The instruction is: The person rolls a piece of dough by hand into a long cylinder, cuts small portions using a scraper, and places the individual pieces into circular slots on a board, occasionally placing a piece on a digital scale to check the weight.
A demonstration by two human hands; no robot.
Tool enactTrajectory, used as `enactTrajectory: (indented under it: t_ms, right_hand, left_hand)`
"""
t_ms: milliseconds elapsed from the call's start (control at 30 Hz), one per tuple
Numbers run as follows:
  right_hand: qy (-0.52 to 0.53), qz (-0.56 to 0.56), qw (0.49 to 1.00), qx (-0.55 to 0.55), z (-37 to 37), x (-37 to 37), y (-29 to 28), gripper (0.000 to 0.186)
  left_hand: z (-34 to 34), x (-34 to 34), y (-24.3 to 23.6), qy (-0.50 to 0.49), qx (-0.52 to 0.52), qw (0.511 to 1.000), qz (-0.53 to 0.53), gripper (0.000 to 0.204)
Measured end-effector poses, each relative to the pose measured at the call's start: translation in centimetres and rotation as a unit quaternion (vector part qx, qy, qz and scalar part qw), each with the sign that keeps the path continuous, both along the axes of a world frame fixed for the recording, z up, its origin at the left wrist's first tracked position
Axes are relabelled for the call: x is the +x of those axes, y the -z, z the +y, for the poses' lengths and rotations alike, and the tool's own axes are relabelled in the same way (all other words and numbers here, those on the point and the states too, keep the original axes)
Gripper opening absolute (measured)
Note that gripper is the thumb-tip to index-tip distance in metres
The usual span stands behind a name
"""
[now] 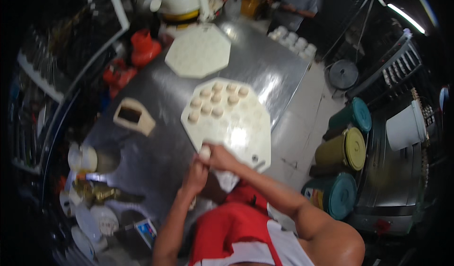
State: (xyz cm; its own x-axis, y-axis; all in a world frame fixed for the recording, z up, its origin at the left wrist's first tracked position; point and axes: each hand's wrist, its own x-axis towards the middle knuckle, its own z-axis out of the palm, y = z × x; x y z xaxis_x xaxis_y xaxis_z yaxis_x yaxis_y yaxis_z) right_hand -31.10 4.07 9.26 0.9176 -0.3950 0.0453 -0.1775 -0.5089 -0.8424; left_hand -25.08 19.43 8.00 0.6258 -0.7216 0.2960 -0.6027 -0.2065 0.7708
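My left hand (196, 172) and my right hand (219, 157) meet at the near edge of a cream octagonal board (253, 124). Between them a pale dough ball (205, 152) bulges out, with the fingers of both hands closed around it. Several round dough balls (216, 97) sit in loose rows on the far left part of the board. On the steel table (165, 100), left of the board, lies a flat tan piece of dough (147, 124) with a dark rectangular tool (129, 114) on it.
A second octagonal board (198, 51) lies farther back, near a white mixer-like machine (179, 1). Red canisters (144, 48) stand left of the table, lidded bins (347, 148) to the right. White containers (82, 158) line the near left edge. Another person (295, 3) stands beyond the table.
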Motion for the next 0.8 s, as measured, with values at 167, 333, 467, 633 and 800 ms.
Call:
enactTrajectory:
  t_ms: [167, 333, 467, 633, 800]
  right_hand:
    - [-0.044, 0.023, 0.999, 0.016, -0.1, 0.4, -5.7, 0.027]
    - [-0.023, 0.062, 0.992, 0.109, -4.2, 0.2, -3.0, 0.027]
    - [0.072, -0.022, 0.992, -0.097, -15.1, 2.5, 4.4, 0.026]
    - [0.043, -0.017, 0.978, -0.204, -18.7, 6.6, 6.8, 0.034]
    - [-0.012, 0.157, 0.983, 0.09, -7.4, 2.4, 2.4, 0.048]
  left_hand:
    - [-2.7, 1.6, 0.1, 0.007, 0.228, 0.972, 0.055, 0.031]
    - [-4.8, 2.4, 1.8, 0.018, 0.168, 0.978, 0.122, 0.033]
    - [-4.5, 2.2, 0.8, -0.064, 0.271, 0.922, 0.27, 0.041]
    - [-2.7, 2.2, 1.6, -0.046, 0.201, 0.947, 0.248, 0.051]
    - [-1.3, 1.8, 2.1, -0.065, 0.112, 0.957, 0.259, 0.061]
